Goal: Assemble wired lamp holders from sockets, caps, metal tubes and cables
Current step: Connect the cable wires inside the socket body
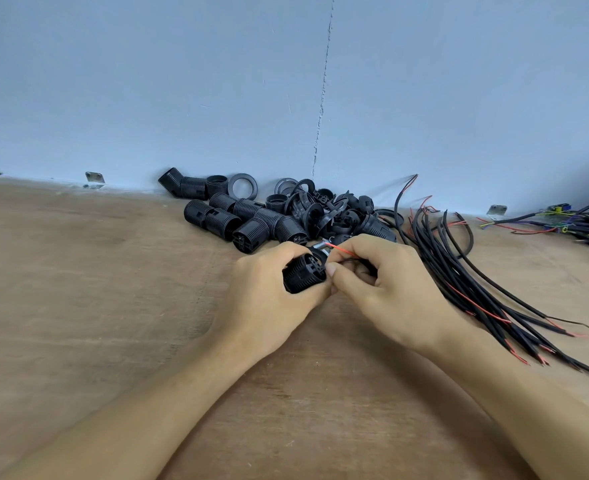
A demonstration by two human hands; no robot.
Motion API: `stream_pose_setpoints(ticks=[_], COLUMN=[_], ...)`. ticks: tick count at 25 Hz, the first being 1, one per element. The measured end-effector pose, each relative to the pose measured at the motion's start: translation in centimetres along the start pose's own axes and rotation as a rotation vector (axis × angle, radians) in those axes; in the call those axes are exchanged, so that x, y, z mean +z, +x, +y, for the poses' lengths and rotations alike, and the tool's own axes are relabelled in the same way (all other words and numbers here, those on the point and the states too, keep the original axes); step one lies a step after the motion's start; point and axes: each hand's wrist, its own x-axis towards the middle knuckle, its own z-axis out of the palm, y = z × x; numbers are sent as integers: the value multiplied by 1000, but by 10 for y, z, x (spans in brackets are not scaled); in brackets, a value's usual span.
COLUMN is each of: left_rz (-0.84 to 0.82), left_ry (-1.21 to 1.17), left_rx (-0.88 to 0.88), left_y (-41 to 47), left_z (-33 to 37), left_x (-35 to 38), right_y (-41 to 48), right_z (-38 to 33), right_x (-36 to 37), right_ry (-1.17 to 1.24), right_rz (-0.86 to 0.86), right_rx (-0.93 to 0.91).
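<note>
My left hand (262,292) grips a black ribbed lamp socket (303,273) above the wooden table, its terminal end facing up and to the right. My right hand (383,282) pinches a black cable right beside the socket; the cable's thin red wire (342,250) sticks up between thumb and forefinger. A small threaded metal tube (321,244) lies just behind the socket. How far the wire reaches into the socket is hidden by my fingers.
A heap of black sockets, caps and rings (275,213) lies against the blue wall. A bundle of black cables with red ends (487,292) fans out to the right. More wiring (584,223) sits at the far right. Two metal brackets (94,180) hold the wall edge.
</note>
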Motion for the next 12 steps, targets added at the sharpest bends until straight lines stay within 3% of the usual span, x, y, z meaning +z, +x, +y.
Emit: stream_pose_setpoints(ticks=[9,12], left_rz=[-19,22], left_ry=[16,30], left_rx=[-35,-23], left_y=[1,0], left_z=[1,3], left_x=[-2,-1], right_y=[0,0], right_z=[3,1], right_x=[0,0], right_ry=[-54,-59], right_rz=[12,-9], right_rx=[-134,-93])
